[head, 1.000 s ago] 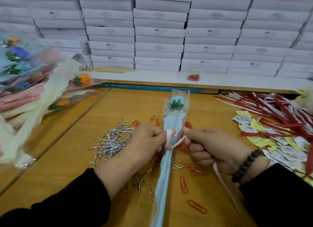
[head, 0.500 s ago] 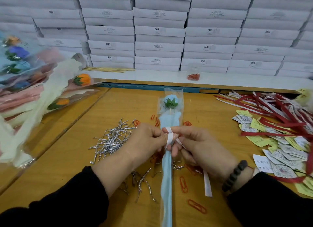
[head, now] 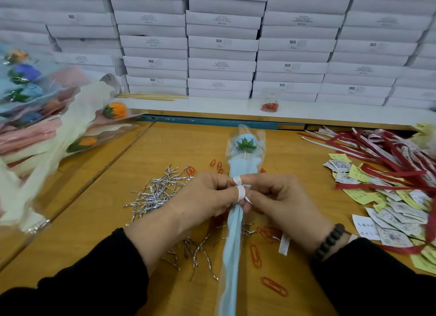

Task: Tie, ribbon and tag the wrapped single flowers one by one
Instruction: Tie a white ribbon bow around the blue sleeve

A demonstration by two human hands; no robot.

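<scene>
We hold the blue wrapped flower point(head: 236, 223) lengthwise over the wooden table point(head: 113, 223), its blue head pointing away from us and its tail running back toward the bottom edge. A white ribbon point(head: 240, 192) loops around the neck of the wrap, right where both hands meet. Our left hand point(head: 203, 197) has its fingers curled round the wrap from the left, the ribbon passing over a fingertip; our right hand point(head: 280, 202) pinches the ribbon from the right — just which fingers do the pinching we cannot quite tell. The ribbon's loose end hangs below the right hand, near the wrist with the dark bead bracelet point(head: 330, 241).

Just left of the grip lies a heap of silver twist ties point(head: 158, 193), with more scattered under our hands. Orange paper clips point(head: 256, 256) lie around and below the grip. Well to the right sit paper tags point(head: 396, 212) and red ribbons point(head: 389, 155). Far to the left lies a pile of other wrapped flowers point(head: 54, 127) — and beyond the grip, stacked white boxes point(head: 221, 44).
</scene>
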